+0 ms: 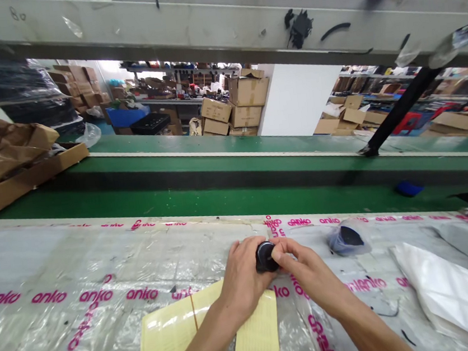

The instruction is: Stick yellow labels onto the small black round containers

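Across the six o'clock half of the view spreads the plastic-covered table (78, 261), with a long green surface (220, 202) beyond it at twelve. Reckoned from the hands, white sheeting (462, 293) lies between three and four o'clock, and yellow printed sheets (172, 337) around seven to eight, partly under the left forearm. The left hand (242, 275) has its fingers wrapped around a black round piece (264, 257), near the centre; the right hand (301, 263) pinches its front. At three sits a dark bagged item (347, 240).

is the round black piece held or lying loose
Held: the left hand grips the round black piece; the right hand touches it.
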Demonstrator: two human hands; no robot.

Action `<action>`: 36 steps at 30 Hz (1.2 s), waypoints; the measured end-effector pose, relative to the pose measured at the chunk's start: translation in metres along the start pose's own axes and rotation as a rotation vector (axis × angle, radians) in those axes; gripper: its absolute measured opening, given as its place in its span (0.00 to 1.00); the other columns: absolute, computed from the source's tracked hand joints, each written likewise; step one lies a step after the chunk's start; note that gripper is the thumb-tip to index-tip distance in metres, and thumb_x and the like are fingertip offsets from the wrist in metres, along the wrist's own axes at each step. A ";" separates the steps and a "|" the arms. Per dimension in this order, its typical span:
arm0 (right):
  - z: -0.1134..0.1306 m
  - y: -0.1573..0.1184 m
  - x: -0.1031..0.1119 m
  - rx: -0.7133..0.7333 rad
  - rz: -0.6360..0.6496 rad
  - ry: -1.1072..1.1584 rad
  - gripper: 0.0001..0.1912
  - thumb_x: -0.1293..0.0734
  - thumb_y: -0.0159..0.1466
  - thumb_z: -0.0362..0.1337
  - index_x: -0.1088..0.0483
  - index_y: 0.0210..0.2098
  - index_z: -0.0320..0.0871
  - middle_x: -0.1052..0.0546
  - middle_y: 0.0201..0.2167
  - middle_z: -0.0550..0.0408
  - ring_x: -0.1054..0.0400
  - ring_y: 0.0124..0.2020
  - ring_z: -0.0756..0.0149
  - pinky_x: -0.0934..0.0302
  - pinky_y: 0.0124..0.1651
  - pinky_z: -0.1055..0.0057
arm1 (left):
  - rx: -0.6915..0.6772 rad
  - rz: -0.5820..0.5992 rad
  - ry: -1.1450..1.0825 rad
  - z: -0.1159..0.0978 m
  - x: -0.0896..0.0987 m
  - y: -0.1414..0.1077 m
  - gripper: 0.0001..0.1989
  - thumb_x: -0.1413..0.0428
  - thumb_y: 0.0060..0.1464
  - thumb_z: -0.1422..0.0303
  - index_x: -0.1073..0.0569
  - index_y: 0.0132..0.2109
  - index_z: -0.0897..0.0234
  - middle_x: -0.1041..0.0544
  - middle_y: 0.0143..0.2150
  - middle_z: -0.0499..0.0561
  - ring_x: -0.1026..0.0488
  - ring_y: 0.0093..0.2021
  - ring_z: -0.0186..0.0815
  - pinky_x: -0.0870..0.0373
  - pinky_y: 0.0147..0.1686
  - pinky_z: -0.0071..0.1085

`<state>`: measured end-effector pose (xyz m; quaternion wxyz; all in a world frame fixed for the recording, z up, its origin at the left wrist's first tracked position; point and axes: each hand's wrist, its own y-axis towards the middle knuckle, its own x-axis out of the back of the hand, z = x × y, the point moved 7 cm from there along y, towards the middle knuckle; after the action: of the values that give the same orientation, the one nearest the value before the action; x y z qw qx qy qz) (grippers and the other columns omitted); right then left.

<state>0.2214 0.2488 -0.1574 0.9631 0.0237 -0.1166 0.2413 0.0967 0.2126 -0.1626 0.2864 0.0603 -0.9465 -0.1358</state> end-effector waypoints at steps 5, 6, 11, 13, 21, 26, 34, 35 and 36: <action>0.001 0.000 -0.002 0.008 -0.010 -0.007 0.17 0.36 0.65 0.48 0.35 0.26 0.45 0.24 0.47 0.50 0.34 0.48 0.53 0.44 0.52 0.61 | -0.011 0.002 0.016 0.002 -0.001 -0.001 0.25 0.33 0.49 0.77 0.31 0.51 0.57 0.24 0.50 0.48 0.29 0.52 0.43 0.39 0.56 0.43; 0.000 0.000 -0.002 0.005 -0.014 -0.003 0.16 0.36 0.65 0.48 0.35 0.26 0.45 0.24 0.47 0.50 0.34 0.49 0.52 0.44 0.52 0.61 | -0.011 0.001 0.018 0.002 -0.001 -0.001 0.25 0.32 0.48 0.78 0.31 0.51 0.57 0.24 0.50 0.48 0.29 0.52 0.43 0.39 0.56 0.43; -0.004 0.001 -0.002 0.002 -0.035 0.001 0.15 0.36 0.65 0.47 0.34 0.26 0.45 0.25 0.47 0.50 0.34 0.50 0.52 0.44 0.53 0.60 | -0.012 0.000 0.024 -0.001 0.000 0.000 0.25 0.32 0.48 0.77 0.31 0.51 0.57 0.24 0.50 0.47 0.29 0.52 0.43 0.39 0.55 0.42; -0.004 0.001 -0.002 0.006 -0.035 0.010 0.15 0.37 0.66 0.46 0.34 0.26 0.45 0.25 0.47 0.50 0.34 0.48 0.53 0.43 0.52 0.61 | -0.011 0.003 0.025 -0.002 0.000 0.000 0.25 0.32 0.49 0.77 0.31 0.51 0.57 0.24 0.50 0.47 0.29 0.52 0.43 0.39 0.55 0.42; -0.005 0.001 -0.002 0.010 -0.039 -0.017 0.15 0.37 0.65 0.47 0.35 0.27 0.45 0.25 0.44 0.50 0.34 0.46 0.55 0.44 0.50 0.61 | -0.020 0.009 0.035 0.000 -0.002 -0.001 0.28 0.31 0.47 0.78 0.32 0.52 0.56 0.24 0.51 0.47 0.29 0.53 0.43 0.40 0.56 0.43; -0.004 0.001 -0.002 0.008 -0.037 -0.037 0.14 0.37 0.65 0.47 0.34 0.28 0.45 0.26 0.44 0.50 0.35 0.45 0.55 0.44 0.49 0.61 | -0.039 0.010 0.037 -0.001 -0.002 -0.002 0.28 0.31 0.47 0.78 0.32 0.52 0.56 0.25 0.51 0.47 0.29 0.53 0.43 0.40 0.55 0.42; -0.006 0.000 -0.002 0.010 -0.043 -0.052 0.14 0.38 0.65 0.47 0.34 0.29 0.45 0.27 0.41 0.52 0.35 0.45 0.55 0.43 0.48 0.62 | -0.067 0.003 0.032 -0.001 -0.002 -0.002 0.27 0.30 0.48 0.77 0.33 0.51 0.56 0.25 0.51 0.46 0.29 0.51 0.42 0.39 0.53 0.40; -0.006 0.001 -0.002 0.016 -0.044 -0.056 0.14 0.38 0.65 0.47 0.34 0.29 0.45 0.27 0.41 0.52 0.34 0.45 0.56 0.43 0.48 0.62 | -0.069 0.002 0.032 -0.001 -0.002 -0.002 0.28 0.30 0.48 0.77 0.33 0.51 0.56 0.25 0.51 0.46 0.29 0.51 0.42 0.39 0.52 0.40; -0.005 0.001 -0.001 0.022 -0.045 -0.060 0.14 0.38 0.65 0.47 0.34 0.29 0.45 0.27 0.40 0.52 0.34 0.44 0.56 0.43 0.48 0.62 | -0.071 0.002 0.032 -0.001 -0.002 -0.003 0.28 0.30 0.48 0.78 0.33 0.51 0.56 0.25 0.51 0.45 0.29 0.51 0.42 0.39 0.52 0.39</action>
<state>0.2208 0.2494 -0.1630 0.9640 0.0443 -0.1421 0.2201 0.0990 0.2103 -0.1639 0.3035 0.0515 -0.9365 -0.1681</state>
